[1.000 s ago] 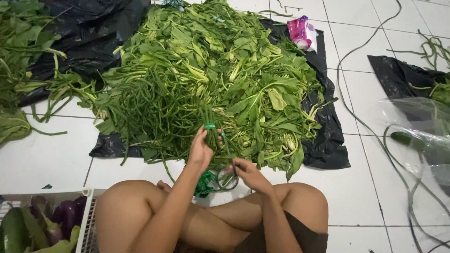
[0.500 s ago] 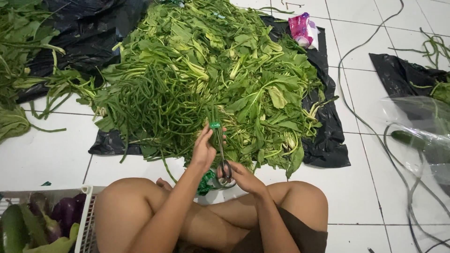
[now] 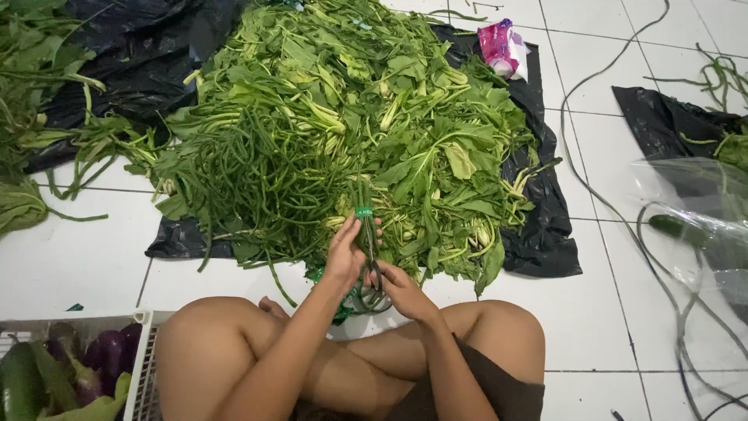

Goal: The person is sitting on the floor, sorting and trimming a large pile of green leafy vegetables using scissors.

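Observation:
I sit cross-legged on a white tiled floor before a big heap of leafy greens and long beans (image 3: 327, 132) on black plastic sheet (image 3: 538, 242). My left hand (image 3: 344, 253) grips a thin bundle of long beans (image 3: 366, 234) bound with a green band (image 3: 364, 211), holding it upright. My right hand (image 3: 399, 287) holds the lower end of the same bundle, where the beans curl into a loop (image 3: 372, 300) above my legs.
A white crate (image 3: 144, 366) with aubergines and green vegetables stands at the lower left. More greens (image 3: 31, 101) lie at the far left. A pink packet (image 3: 502, 48) sits at the back. Clear plastic bag with a cucumber (image 3: 693, 230) and loose cords lie at the right.
My left hand has stayed on the banded bundle. My right hand has shifted left and closed on the bundle's lower end, close under the left hand.

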